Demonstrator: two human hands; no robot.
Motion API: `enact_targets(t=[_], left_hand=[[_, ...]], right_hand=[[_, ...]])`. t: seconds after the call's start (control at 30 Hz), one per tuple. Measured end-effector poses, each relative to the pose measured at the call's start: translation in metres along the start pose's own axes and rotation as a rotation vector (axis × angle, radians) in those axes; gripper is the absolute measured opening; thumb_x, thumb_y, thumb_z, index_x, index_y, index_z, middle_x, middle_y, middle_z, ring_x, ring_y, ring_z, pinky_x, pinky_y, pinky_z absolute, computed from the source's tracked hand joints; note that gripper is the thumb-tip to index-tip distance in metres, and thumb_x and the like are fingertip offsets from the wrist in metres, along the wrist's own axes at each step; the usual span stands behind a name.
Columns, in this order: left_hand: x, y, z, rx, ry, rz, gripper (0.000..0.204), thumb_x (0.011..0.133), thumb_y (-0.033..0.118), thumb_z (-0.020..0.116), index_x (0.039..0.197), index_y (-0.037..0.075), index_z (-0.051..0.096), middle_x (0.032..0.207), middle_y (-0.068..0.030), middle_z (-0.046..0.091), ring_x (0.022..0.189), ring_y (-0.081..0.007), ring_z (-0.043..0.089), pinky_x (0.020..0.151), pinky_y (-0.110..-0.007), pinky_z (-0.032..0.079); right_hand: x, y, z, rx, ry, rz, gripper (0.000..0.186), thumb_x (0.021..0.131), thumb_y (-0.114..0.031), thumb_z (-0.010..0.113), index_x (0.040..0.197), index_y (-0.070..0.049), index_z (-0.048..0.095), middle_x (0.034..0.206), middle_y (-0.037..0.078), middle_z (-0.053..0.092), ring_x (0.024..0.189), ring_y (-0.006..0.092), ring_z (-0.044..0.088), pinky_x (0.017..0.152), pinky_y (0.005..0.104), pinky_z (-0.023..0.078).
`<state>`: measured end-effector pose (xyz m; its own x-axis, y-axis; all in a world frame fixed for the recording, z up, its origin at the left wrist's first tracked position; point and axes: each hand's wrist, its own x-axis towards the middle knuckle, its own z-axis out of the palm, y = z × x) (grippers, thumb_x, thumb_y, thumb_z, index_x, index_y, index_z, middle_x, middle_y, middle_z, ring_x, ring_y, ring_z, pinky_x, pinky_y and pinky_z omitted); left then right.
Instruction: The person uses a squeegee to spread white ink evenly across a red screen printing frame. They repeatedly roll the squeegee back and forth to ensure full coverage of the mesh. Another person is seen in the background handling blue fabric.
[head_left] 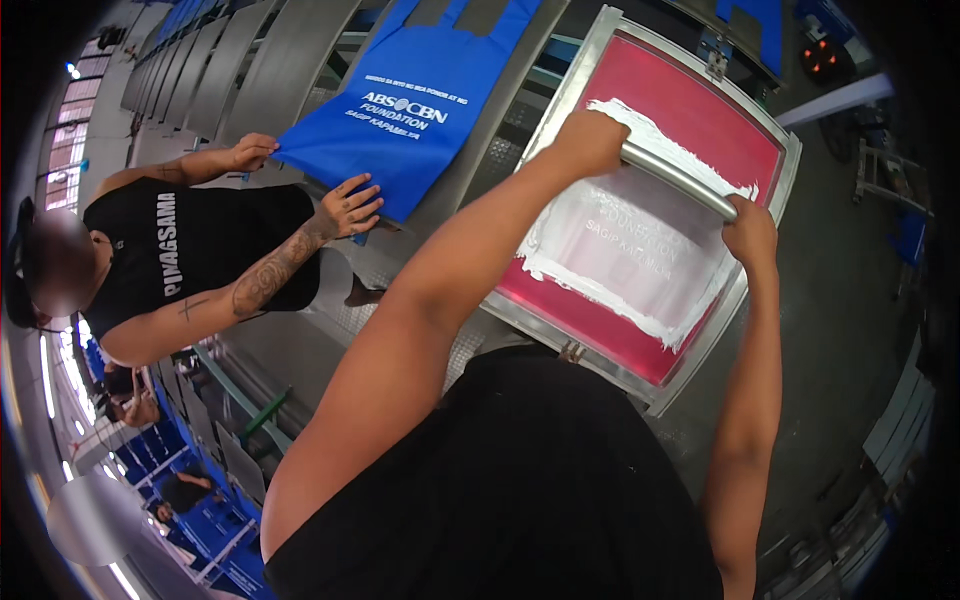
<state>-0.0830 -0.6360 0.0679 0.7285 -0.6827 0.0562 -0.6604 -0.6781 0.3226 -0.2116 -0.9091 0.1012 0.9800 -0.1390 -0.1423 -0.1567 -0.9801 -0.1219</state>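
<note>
A silver-handled squeegee [682,182] lies across a screen-printing frame [787,165], slanting down to the right. My left hand [594,143] is closed round its left end, and my right hand [750,233] grips the right end. The screen's mesh is red [655,82] at its far and near ends, with a paler window [640,245] between them that shows lettering. Thick white ink [600,287] edges this window on its near side, and more lies just beyond the squeegee. What lies under the screen is mostly hidden.
To my left, a co-worker in a black sleeveless top [215,235] has both hands at a blue bag [400,120] with white print, spread on a metal board. A row of grey boards [285,70] runs behind it. A metal clamp [714,55] sits at the frame's far edge.
</note>
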Motion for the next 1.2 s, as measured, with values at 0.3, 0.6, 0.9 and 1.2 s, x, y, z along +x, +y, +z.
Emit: enact_targets(t=[0.3, 0.6, 0.9, 1.2], left_hand=[[-0.212, 0.053, 0.014, -0.194, 0.011, 0.108, 0.018, 0.064, 0.004, 0.063, 0.081, 0.008, 0.063, 0.079, -0.0095, 0.063, 0.076, -0.0278, 0.06, 0.068, -0.042, 0.048], [0.009, -0.01, 0.016, 0.016, -0.067, 0.042, 0.021, 0.071, 0.025, 0.074, 0.087, 0.011, 0.069, 0.077, -0.0129, 0.068, 0.079, -0.0337, 0.067, 0.07, -0.045, 0.053], [-0.198, 0.034, 0.016, -0.149, -0.006, 0.156, 0.035, 0.058, 0.002, 0.069, 0.092, 0.009, 0.065, 0.087, -0.013, 0.064, 0.083, -0.0302, 0.061, 0.074, -0.042, 0.049], [0.035, 0.002, -0.013, 0.078, -0.19, 0.024, 0.026, 0.071, 0.027, 0.075, 0.092, 0.012, 0.071, 0.083, -0.0144, 0.07, 0.083, -0.0324, 0.068, 0.074, -0.045, 0.053]], right_hand=[[-0.209, -0.072, 0.047, 0.213, -0.055, 0.014, 0.041, 0.06, 0.001, 0.065, 0.1, -0.007, 0.067, 0.095, 0.012, 0.068, 0.096, 0.0309, 0.062, 0.108, 0.0532, 0.034], [-0.005, 0.003, 0.031, 0.036, -0.007, 0.046, 0.038, 0.068, -0.01, 0.061, 0.105, -0.012, 0.07, 0.086, 0.016, 0.07, 0.086, 0.0336, 0.067, 0.083, 0.0453, 0.049], [-0.19, -0.066, 0.032, 0.217, -0.192, 0.017, 0.044, 0.061, -0.002, 0.069, 0.104, -0.011, 0.07, 0.095, 0.012, 0.069, 0.096, 0.0313, 0.063, 0.105, 0.0447, 0.041], [0.01, 0.015, 0.011, 0.06, -0.091, 0.073, 0.038, 0.068, -0.015, 0.066, 0.106, -0.018, 0.069, 0.088, 0.013, 0.07, 0.086, 0.0303, 0.067, 0.095, 0.0485, 0.042]])
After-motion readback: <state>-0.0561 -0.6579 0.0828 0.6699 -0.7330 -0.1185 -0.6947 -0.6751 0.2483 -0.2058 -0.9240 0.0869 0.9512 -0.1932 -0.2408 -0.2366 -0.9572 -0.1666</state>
